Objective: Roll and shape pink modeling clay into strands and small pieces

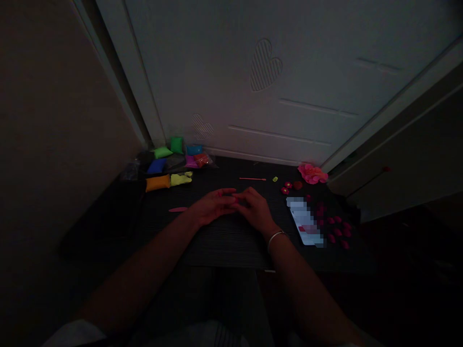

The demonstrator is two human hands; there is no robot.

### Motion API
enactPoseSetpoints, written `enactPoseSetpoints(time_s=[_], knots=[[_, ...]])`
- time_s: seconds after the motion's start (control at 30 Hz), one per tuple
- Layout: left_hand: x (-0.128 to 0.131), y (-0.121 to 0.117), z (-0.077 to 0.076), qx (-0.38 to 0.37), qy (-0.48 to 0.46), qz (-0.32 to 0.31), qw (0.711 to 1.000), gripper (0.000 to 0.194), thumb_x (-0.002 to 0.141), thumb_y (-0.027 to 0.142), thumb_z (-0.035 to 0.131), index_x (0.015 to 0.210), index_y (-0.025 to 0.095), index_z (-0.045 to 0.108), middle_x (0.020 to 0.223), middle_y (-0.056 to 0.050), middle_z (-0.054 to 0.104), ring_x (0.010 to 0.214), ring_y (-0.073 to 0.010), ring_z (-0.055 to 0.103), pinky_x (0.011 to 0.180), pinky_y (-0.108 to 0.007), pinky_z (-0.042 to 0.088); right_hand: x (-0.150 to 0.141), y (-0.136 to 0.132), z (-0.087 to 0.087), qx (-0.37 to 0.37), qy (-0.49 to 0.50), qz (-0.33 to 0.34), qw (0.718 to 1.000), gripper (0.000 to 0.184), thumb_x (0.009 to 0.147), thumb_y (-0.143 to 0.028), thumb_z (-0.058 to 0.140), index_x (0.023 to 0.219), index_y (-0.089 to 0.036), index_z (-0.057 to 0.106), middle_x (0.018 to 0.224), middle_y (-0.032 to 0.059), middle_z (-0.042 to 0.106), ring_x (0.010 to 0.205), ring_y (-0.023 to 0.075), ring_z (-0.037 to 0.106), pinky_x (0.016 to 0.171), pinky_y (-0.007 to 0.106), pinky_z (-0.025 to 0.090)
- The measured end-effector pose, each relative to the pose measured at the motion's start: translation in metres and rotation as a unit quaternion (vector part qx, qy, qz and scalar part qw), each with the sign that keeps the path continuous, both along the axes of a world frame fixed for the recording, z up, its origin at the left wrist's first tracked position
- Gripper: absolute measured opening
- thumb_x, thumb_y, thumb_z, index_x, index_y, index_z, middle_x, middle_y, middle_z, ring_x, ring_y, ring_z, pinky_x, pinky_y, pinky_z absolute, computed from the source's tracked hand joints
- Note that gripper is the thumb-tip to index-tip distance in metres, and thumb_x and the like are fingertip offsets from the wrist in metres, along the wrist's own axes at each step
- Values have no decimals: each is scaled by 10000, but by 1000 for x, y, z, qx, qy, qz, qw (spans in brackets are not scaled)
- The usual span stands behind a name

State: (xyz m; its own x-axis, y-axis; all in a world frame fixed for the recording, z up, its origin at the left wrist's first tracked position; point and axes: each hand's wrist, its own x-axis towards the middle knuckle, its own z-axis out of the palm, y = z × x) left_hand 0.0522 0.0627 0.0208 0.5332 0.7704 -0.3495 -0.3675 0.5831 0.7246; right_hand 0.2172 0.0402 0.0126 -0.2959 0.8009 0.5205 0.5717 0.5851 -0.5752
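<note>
My left hand (214, 207) and my right hand (256, 208) meet over the middle of the dark table, fingertips pinched together. Between them shows a small reddish spot, too dim and too covered to name. A bracelet (275, 236) circles my right wrist. Beside my left hand lies a flat pink tool (177, 209), partly hidden by the wrist. Beyond the hands lie a thin pink stick tool (252, 179) and a small yellow-green piece (275, 179). To their right are two small dark-red flower shapes (285, 190) and a red lump (297, 185).
Coloured clay packets, including an orange one (157, 183) and an open yellow one (181, 179), lie at the back left. A lit phone (306, 224) lies right, beside several crimson petal-shaped pieces (337, 232). A pink flower (313, 173) sits by the white panel (217, 72) behind the table.
</note>
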Motion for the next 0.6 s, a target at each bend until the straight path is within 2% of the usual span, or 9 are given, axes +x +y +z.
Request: enactPoseSetpoints(time_s=[0.2, 0.37, 0.5, 0.6], knots=[[-1, -1, 6, 20, 25, -3, 999, 467, 632, 63, 680, 1059, 170, 523, 835, -20, 640, 699, -109, 619, 744, -298, 492, 1, 0, 3, -34, 1, 31, 999, 169, 802, -309, 558, 928, -235, 643, 754, -2, 535, 664, 108, 518, 596, 229, 423], [2, -2, 5, 15, 33, 35, 999, 451, 632, 30, 665, 1038, 165, 525, 774, -10, 638, 647, -96, 607, 704, -270, 499, 0, 0, 1, -33, -8, 8, 999, 295, 754, -312, 617, 1037, -237, 578, 832, 8, 528, 690, 118, 508, 609, 240, 422], [3, -2, 8, 10, 35, 26, 999, 416, 665, 70, 656, 1049, 156, 523, 835, -41, 651, 677, -115, 622, 676, -272, 507, 0, 1, 2, -36, 7, -7, 999, 164, 750, -304, 624, 888, -218, 609, 752, -7, 506, 664, 115, 489, 584, 230, 408], [1, -2, 10, 14, 33, 24, 999, 355, 706, 116, 633, 1043, 151, 526, 841, -49, 652, 693, -128, 630, 659, -275, 514, 0, 0, 4, -43, 30, -1, 999, 155, 758, -310, 616, 877, -211, 624, 702, -18, 481, 619, 104, 468, 555, 223, 394]])
